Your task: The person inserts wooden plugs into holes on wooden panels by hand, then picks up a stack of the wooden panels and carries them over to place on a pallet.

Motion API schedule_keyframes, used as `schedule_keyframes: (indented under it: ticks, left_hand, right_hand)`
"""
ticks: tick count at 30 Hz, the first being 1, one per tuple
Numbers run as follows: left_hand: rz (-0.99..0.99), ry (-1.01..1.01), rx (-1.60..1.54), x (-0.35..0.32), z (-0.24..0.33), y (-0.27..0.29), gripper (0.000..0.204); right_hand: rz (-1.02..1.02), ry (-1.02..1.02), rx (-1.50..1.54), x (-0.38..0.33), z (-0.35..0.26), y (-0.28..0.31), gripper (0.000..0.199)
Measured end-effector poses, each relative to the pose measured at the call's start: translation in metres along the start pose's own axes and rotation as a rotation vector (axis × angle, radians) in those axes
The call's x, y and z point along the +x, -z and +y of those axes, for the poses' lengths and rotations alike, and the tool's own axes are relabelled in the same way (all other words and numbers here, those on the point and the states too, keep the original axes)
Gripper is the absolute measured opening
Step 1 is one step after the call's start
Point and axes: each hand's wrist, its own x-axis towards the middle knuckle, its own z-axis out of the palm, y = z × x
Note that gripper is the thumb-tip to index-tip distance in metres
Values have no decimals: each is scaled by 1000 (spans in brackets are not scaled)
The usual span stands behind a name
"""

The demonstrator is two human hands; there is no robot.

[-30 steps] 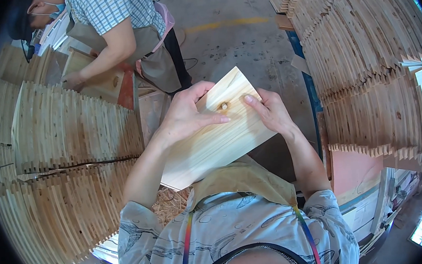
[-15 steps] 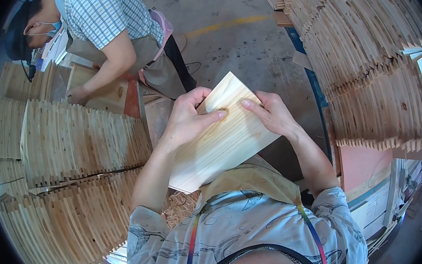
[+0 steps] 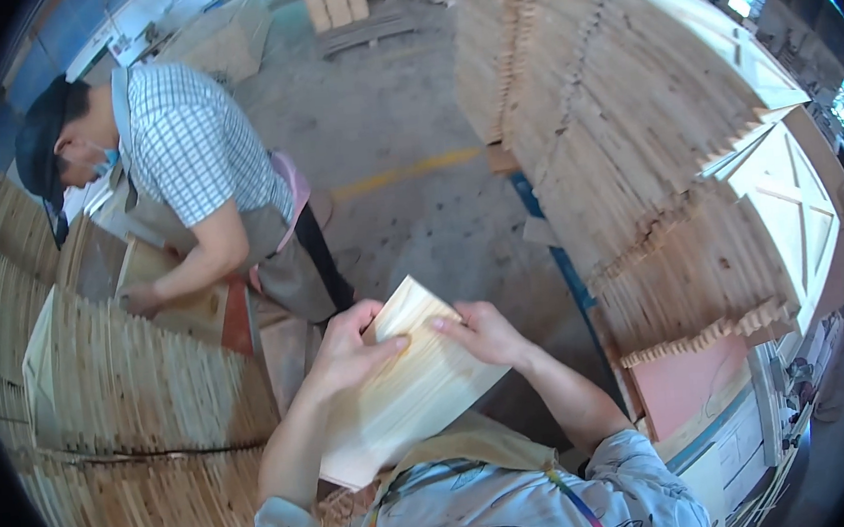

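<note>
Pale rectangular pine board (image 3: 408, 385) held tilted at chest height, left hand (image 3: 349, 348) clasping its upper left edge, right hand (image 3: 483, 333) pinching its top right; left of board, stacked pale wooden slats (image 3: 141, 378) and a co-worker in checked shirt (image 3: 197, 163); right of board, taller slat stack (image 3: 623, 146). Risk of splinters or slipping, given fingertip-only hold on a smooth face

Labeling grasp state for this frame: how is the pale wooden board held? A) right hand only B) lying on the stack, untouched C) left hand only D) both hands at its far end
D: the left hand and the right hand both grip the far end of the board, which is lifted in front of the person's chest, clear of the stacked boards to the left.
</note>
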Motion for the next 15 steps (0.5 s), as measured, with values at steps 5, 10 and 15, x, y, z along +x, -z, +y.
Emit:
schedule_keyframes:
  ticks: [5, 10, 15]
  left_hand:
    - [1, 2, -94, 1, -4, -6, 41]
    - [31, 27, -71, 2, 0, -9, 40]
    - [44, -13, 8, 4, 2, -9, 41]
  right_hand:
    - [-59, -5, -100, 0, -1, 6, 44]
    - [-59, -7, -86, 0, -6, 10, 45]
    - [-52, -6, -84, -3, -10, 10, 45]
